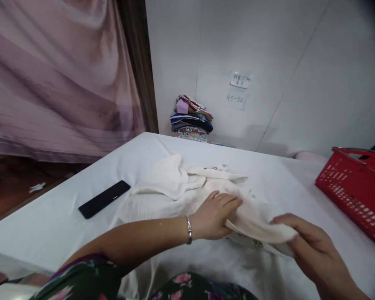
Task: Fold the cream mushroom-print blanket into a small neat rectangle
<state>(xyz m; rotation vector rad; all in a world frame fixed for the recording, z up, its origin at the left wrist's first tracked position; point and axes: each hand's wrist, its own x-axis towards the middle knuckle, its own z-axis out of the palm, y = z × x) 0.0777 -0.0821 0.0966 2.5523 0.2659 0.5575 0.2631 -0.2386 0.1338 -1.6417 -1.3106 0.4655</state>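
Note:
A cream-white cloth (165, 179) with small dark prints lies crumpled across the middle of the white-covered table (287, 183). My left hand (217, 214), with a silver bracelet at the wrist, is closed on the cloth near its centre, fingers bent over a fold. To the right, my right hand (312, 246) pinches the cloth's edge between thumb and fingers. The stretch of cloth between my two hands is raised and partly folded over. Part of the cloth hangs toward my body at the near side.
A black phone (104, 199) lies on the table at the left. The red basket (359, 187) stands at the right edge. Beyond the far edge is a stack of folded clothes (192, 118) by the wall. A pink curtain (62, 79) hangs at the left.

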